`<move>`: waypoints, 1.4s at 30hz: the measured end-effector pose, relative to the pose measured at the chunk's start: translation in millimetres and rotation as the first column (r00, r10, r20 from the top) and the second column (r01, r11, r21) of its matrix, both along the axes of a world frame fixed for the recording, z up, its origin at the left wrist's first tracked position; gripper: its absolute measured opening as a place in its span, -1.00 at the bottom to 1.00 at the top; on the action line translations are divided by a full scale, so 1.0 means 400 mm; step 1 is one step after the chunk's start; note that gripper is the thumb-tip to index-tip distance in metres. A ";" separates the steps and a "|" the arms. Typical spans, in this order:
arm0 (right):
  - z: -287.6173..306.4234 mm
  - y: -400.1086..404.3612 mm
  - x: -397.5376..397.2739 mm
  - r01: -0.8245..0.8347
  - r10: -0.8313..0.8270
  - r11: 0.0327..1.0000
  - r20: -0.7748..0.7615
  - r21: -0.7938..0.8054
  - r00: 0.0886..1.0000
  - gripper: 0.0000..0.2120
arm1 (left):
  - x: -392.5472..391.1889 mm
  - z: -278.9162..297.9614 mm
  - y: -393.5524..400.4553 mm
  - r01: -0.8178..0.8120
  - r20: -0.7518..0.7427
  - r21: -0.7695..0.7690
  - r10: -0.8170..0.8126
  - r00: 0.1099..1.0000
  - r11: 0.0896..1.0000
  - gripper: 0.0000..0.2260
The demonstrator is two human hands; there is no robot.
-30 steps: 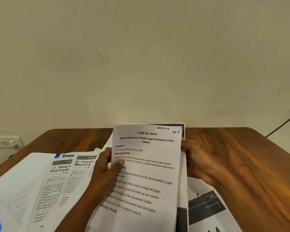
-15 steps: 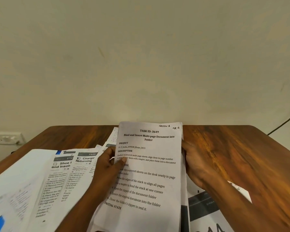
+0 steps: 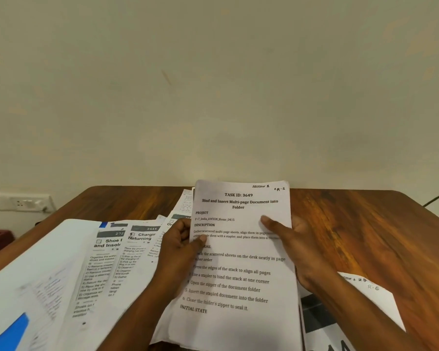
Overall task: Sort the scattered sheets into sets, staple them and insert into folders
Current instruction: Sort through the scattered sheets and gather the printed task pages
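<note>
I've 1 head cam only: looks fwd/down across the surface toward its far edge, close in.

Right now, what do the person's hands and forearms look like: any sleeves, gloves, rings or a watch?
Both the left hand and the right hand are bare: no gloves, rings or watch visible. Both forearms are uncovered up to the frame's bottom edge; no sleeve shows.

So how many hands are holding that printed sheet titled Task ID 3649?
2. The left hand pinches the sheet's left edge, thumb on the front. The right hand grips its right edge, thumb across the text. Fingers behind the paper are hidden.
</note>
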State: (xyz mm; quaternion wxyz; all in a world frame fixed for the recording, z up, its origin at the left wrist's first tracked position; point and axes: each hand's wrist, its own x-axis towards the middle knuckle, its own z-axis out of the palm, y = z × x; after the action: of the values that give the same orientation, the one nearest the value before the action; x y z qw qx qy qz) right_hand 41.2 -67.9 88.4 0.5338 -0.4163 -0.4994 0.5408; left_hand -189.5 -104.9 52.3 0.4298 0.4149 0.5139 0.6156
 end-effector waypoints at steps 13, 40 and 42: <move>-0.009 0.030 0.032 0.019 -0.020 1.000 0.094 0.010 0.995 -0.79 | 0.013 0.001 -0.003 -0.008 0.083 0.060 0.004 0.997 0.998 -0.35; -0.054 0.023 -0.011 -0.040 0.039 0.999 0.083 0.003 0.996 -0.68 | -0.014 0.014 -0.009 0.087 0.119 -0.112 -0.074 0.990 0.990 -0.75; -0.051 0.016 -0.019 -0.038 0.038 0.999 0.084 -0.005 0.996 -0.67 | -0.009 0.012 -0.009 0.104 0.153 -0.120 -0.085 0.985 0.987 -0.74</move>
State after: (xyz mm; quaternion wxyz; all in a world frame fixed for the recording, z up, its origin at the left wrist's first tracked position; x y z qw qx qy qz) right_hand 33.8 -61.3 67.8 0.5011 -0.4301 -0.5283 0.5337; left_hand -193.2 -108.5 57.2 0.5211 0.3638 0.4987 0.5894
